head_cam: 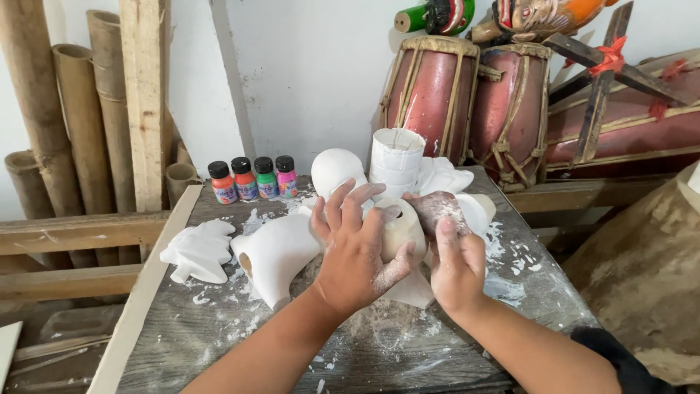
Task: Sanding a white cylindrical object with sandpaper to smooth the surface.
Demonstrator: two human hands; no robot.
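My left hand (pixel 357 252) wraps over a cream rounded plaster piece (pixel 405 228) held above the middle of a dusty grey wooden table (pixel 219 335). My right hand (pixel 452 252) presses a small worn piece of abrasive paper (pixel 437 208) against the right side of that piece. Both hands are powdered white. A white plaster figure with a hole in its end (pixel 275 252) lies just left of my left hand. A flat white leaf-shaped casting (pixel 198 252) lies further left. White dust and chips collect under my hands.
Several small paint bottles (pixel 254 179) in orange, red, green and pink stand at the table's back edge. A white egg-shaped form (pixel 334 169), a white ribbed mould (pixel 395 160) and other castings stand behind. Bamboo poles (pixel 80 109) lean left; two red drums (pixel 467 102) stand back right.
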